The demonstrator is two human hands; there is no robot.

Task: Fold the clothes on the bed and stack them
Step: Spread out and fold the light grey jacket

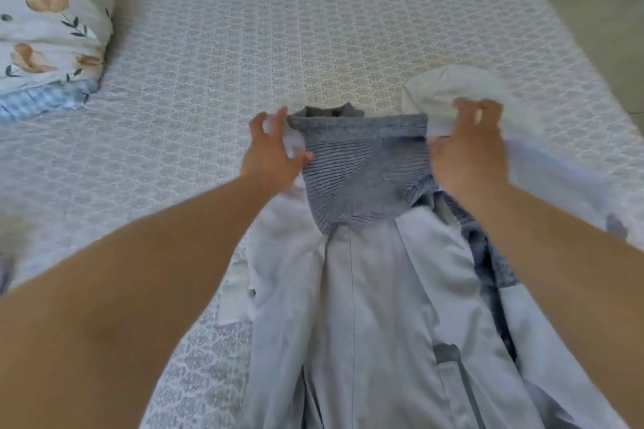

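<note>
Both hands, left hand (270, 153) and right hand (467, 153), fingers pinching the pale jacket (369, 306) on the bed (278, 28); floral pillow (48, 21) at 10 o'clock

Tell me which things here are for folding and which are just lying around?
For the job:
pale blue garment with grey knit panel, held by the left hand and right hand
white cloth

Just lying there:
flowered pillow
patterned bedspread

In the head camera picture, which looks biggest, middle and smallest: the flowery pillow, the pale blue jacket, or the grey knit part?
1. Jacket, biggest, though it lies nearest the camera, which swells it.
2. Pillow, partly cut off by the picture edge.
3. Knit part, smallest.
</note>
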